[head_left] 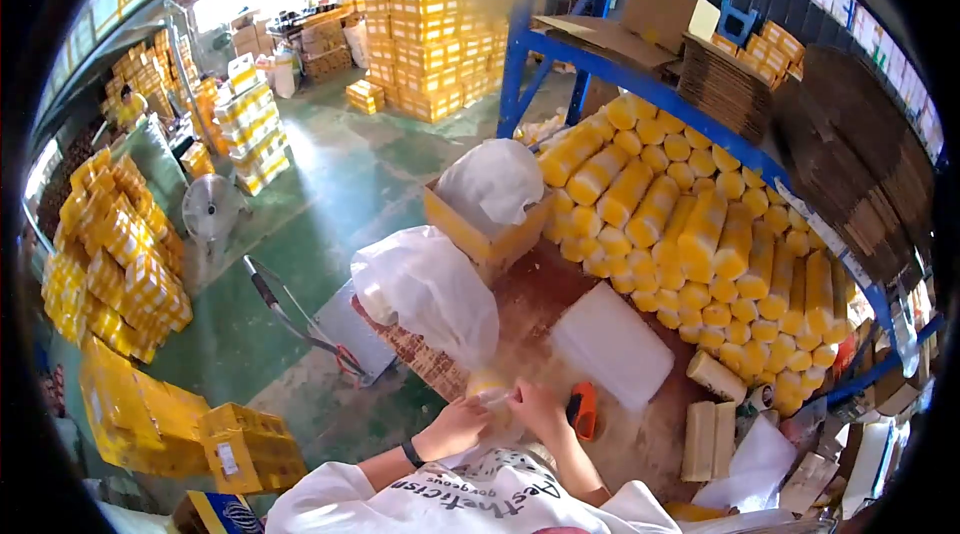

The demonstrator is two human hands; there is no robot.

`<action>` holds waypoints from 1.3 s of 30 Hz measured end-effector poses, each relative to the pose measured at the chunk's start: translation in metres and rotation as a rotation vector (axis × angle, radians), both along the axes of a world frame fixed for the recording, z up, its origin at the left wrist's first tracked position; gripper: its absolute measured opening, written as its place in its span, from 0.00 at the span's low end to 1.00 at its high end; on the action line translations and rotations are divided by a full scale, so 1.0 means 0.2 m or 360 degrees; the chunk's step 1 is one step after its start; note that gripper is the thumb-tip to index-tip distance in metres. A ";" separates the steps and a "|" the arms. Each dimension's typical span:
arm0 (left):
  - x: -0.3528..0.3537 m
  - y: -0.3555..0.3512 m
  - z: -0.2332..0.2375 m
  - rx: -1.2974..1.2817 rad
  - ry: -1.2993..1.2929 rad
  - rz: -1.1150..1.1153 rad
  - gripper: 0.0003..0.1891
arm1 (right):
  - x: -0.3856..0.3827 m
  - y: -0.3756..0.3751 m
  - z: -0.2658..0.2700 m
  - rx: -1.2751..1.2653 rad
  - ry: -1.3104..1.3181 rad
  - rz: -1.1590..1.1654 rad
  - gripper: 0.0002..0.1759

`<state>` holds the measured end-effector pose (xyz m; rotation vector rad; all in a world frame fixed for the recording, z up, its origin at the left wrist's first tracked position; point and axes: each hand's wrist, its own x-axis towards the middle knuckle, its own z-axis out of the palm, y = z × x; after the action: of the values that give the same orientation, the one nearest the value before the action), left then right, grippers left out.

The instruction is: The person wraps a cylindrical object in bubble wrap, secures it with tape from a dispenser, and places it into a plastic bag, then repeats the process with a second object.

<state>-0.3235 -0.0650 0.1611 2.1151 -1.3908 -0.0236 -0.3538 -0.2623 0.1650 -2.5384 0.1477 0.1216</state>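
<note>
My left hand [462,425] is closed at the near end of a small yellow-and-white plastic-wrapped roll [487,387] close to my body. My right hand [537,407] has its fingers pinched together just right of it, on what looks like thin clear plastic film; the exact grip is too small to make out. An orange-and-black tape dispenser [582,412] lies on the worktable right of my right hand. Directly beyond the roll, a large white plastic bag [430,289] lies across the worktable's reddish-brown top [522,299].
A carton [505,249] holding a white bag stands beyond the table. A white foam-like sheet stack [613,344] lies on the right. Several yellow-and-white rolls [715,234] are piled under a blue rack [690,129]. A hand cart [345,329] and a fan [212,209] stand left.
</note>
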 end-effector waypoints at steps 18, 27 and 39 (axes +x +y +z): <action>0.15 -0.04 0.16 -0.0183 -0.0065 -0.0170 0.08 | -0.10 -0.12 0.26 0.0560 -0.0250 0.0321 0.35; 0.31 -0.06 0.23 -0.0154 -0.0296 0.0064 0.15 | -0.14 0.07 0.09 0.0073 -0.0354 0.0271 0.17; 0.64 -0.11 0.11 0.0168 -0.0294 -0.0385 0.07 | 0.10 -0.22 -0.08 0.0333 -0.0327 0.0442 0.15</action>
<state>-0.1964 -0.0873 0.1821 2.0629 -1.7848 0.0026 -0.3344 -0.3059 0.1481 -2.3312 -0.2849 -0.0163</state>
